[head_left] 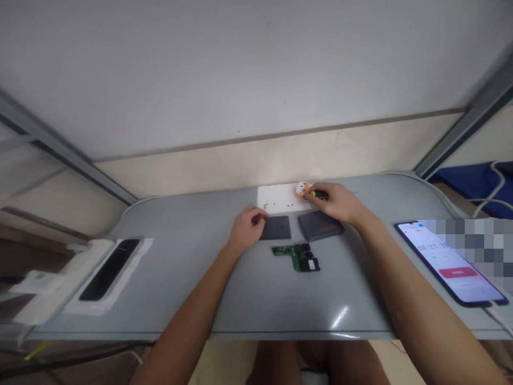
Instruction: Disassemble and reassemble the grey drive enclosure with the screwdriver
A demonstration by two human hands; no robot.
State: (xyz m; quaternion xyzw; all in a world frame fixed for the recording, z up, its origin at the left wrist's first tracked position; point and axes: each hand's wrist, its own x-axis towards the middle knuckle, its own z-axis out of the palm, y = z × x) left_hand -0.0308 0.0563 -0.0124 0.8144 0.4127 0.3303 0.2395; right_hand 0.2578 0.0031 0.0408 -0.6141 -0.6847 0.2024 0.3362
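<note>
My left hand (247, 227) rests with curled fingers on the left edge of a flat dark grey cover plate (276, 228) lying on the grey table (200, 267). My right hand (335, 202) is closed around a small screwdriver with a yellow and black handle (318, 194), its tip at a small orange and white round object (302, 189) on a white sheet (274, 197). A dark case with a red label (321, 225) lies just below my right hand. A green circuit board (297, 256) sits in front of both parts. Tiny screws dot the white sheet.
A phone with a lit screen (451, 262) lies at the right, a cable at its near corner. A black device on white wrapping (109, 268) lies at the left, with a white box (38, 283) beside it. A wall runs close behind the table.
</note>
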